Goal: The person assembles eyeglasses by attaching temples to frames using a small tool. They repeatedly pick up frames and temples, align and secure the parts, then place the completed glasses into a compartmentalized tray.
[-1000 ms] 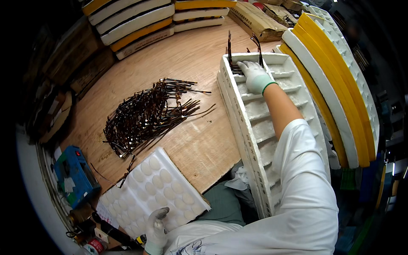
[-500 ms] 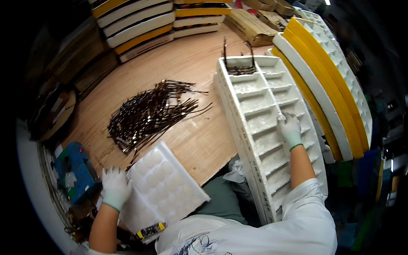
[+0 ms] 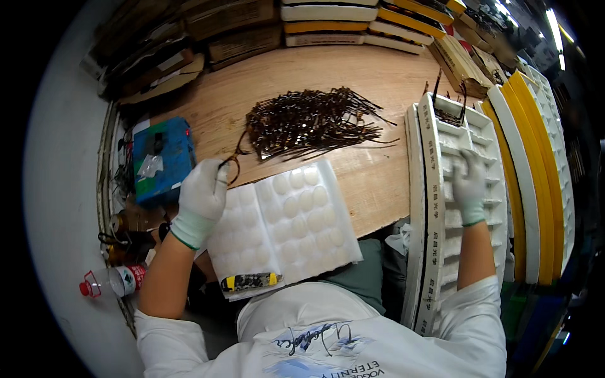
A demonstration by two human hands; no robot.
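My left hand (image 3: 203, 198), in a white glove with a green cuff edge, is closed on a brown tortoiseshell eyeglass frame (image 3: 234, 167). The frame sticks out beyond the fingertips, beside a dense pile of similar eyeglass frames (image 3: 309, 123) on the table. My gloved right hand (image 3: 469, 186) is over the compartments of a long white foam tray (image 3: 430, 208), its fingers blurred. A few eyeglass frames (image 3: 449, 116) stand in the tray's far compartment, temples upward. In front of me lies a white sheet (image 3: 343, 242) with rows of round, pale discs, looking like lenses.
A blue device (image 3: 165, 160) with a red light sits at the left, near the wall. A yellow-and-black tool (image 3: 252, 281) lies on the sheet's near edge. Yellow and white trays (image 3: 529, 183) lean at the right; cardboard boxes (image 3: 239, 38) line the back. A red-capped bottle (image 3: 113, 281) is lower left.
My left hand has moved up and away from the sheet's left edge and now holds an eyeglass frame. My right hand remains over the tray, now blurred. The whole view has turned left.
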